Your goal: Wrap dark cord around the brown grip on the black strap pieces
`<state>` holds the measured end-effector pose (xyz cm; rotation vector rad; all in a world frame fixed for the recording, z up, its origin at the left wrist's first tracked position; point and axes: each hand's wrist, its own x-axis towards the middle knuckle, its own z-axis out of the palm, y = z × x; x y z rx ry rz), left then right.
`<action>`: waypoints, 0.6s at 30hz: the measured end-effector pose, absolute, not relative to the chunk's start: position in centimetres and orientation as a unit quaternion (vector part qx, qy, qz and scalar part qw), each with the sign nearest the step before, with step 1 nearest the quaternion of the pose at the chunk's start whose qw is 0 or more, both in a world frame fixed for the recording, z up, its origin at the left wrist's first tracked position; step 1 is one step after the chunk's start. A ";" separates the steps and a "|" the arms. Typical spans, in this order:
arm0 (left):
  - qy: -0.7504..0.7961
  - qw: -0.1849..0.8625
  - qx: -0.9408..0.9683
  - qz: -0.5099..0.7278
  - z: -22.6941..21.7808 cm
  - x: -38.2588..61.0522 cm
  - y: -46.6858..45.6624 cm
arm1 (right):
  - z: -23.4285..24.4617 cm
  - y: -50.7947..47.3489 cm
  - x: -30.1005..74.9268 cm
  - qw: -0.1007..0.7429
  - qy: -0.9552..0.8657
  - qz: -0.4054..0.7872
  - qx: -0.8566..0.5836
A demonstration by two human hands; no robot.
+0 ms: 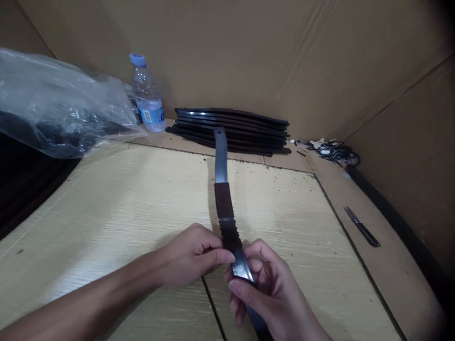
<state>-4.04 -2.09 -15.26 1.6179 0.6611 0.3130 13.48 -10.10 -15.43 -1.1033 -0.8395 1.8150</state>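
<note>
A long, dark, glossy strip [221,156] with a small hole near its far end stretches from the stack at the back towards me. Around its middle sits a dark brown sleeve [223,200], and nearer me a black ribbed section [229,233]. My left hand [199,255] pinches the strip's left edge just below the ribbed section, thumb on top. From the right, my right hand [272,289] wraps round the strip a little closer to me, its thumb lying across the top. The strip's near end runs out of view at the bottom.
Several similar dark strips [234,130] lie stacked at the back of the pale wooden board [142,199]. A water bottle [151,99] stands left of them, beside a clear plastic bag [64,104]. At right lie a small knife-like tool [361,227] and a pile of scraps [334,150].
</note>
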 end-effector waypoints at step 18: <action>0.300 0.640 0.692 0.148 -15.3 -4.1 -2.2 | -14.3 -9.9 13.4 0.438 -0.304 0.693 -0.486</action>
